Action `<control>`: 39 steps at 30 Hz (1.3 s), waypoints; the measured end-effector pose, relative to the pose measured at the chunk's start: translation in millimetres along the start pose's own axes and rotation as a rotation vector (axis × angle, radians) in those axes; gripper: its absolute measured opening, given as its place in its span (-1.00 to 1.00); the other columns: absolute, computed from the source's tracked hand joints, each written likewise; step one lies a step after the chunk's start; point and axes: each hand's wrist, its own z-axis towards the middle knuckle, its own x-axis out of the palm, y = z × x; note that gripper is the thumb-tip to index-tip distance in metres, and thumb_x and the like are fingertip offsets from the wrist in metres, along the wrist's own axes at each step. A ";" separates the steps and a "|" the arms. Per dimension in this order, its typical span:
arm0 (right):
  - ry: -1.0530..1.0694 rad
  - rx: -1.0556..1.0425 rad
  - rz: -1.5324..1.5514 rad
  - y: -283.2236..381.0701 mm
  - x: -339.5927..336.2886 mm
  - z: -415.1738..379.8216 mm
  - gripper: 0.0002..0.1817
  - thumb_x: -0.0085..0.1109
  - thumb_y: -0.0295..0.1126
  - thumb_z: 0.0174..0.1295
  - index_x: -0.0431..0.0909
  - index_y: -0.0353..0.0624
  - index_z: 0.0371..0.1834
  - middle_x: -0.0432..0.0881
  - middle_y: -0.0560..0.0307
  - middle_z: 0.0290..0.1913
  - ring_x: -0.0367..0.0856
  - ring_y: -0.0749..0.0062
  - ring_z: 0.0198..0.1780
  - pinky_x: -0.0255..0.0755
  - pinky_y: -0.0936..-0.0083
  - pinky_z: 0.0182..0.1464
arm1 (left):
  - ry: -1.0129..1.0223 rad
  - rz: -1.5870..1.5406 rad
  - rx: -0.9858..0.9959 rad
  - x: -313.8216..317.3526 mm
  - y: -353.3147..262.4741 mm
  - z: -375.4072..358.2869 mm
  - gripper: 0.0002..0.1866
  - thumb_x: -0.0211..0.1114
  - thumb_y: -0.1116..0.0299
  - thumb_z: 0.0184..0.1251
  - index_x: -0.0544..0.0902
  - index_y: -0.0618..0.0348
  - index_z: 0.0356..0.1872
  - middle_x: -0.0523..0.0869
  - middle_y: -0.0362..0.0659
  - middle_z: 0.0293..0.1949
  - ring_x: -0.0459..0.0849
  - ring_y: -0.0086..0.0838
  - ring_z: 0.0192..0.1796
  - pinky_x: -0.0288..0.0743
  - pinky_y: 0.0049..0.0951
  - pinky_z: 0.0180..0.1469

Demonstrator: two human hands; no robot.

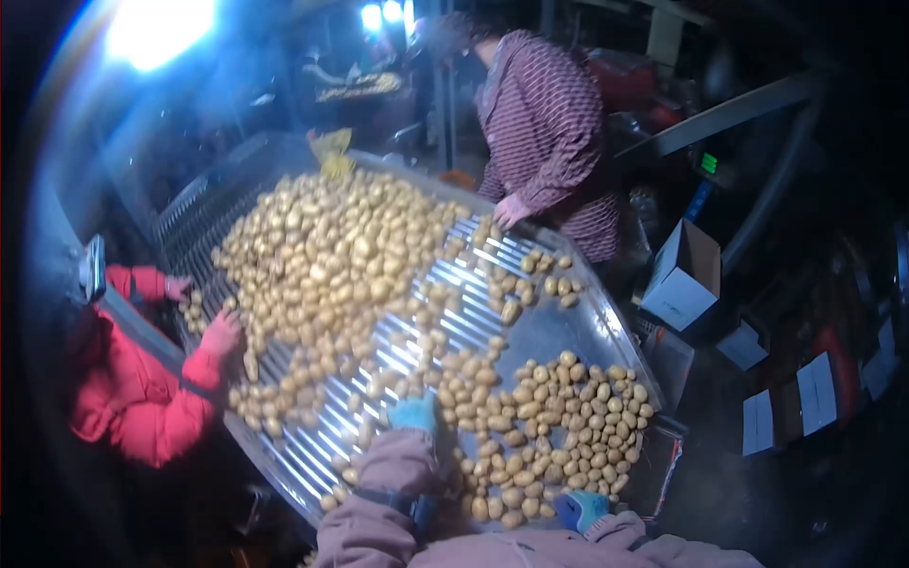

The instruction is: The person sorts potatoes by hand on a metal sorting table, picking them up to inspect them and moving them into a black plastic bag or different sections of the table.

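Observation:
Potatoes (322, 251) lie in a large heap on a metal sorting table with a slatted bed (317, 452). My left hand (413, 414), in a light teal glove, reaches over the slats and touches the potatoes at the middle of the table. Its fingers are blurred and partly hidden, so its grip does not show. At the near edge, my right hand (581, 509), in a blue and teal glove, rests beside a second spread of potatoes (578, 417) on the smooth metal end. How its fingers are bent cannot be made out.
A person in a red jacket (142, 388) works at the left side, hands among potatoes. Across the table, another person in a patterned top (549, 123) has a hand on the rim. An open carton (682, 275) stands at right, near a green display (709, 163).

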 end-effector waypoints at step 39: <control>0.044 0.009 0.003 11.2 -0.5 1.7 -0.68 0.10 -0.08 0.29 0.68 -0.07 -0.35 0.70 0.01 -0.35 0.65 0.04 -0.31 0.49 0.19 -0.28 | -0.115 -2.479 0.029 39.1 175.2 -208.2 -0.49 0.07 -0.15 0.43 0.63 0.15 -0.12 0.71 -0.03 -0.24 0.65 -0.24 -0.22 0.55 -0.14 -0.22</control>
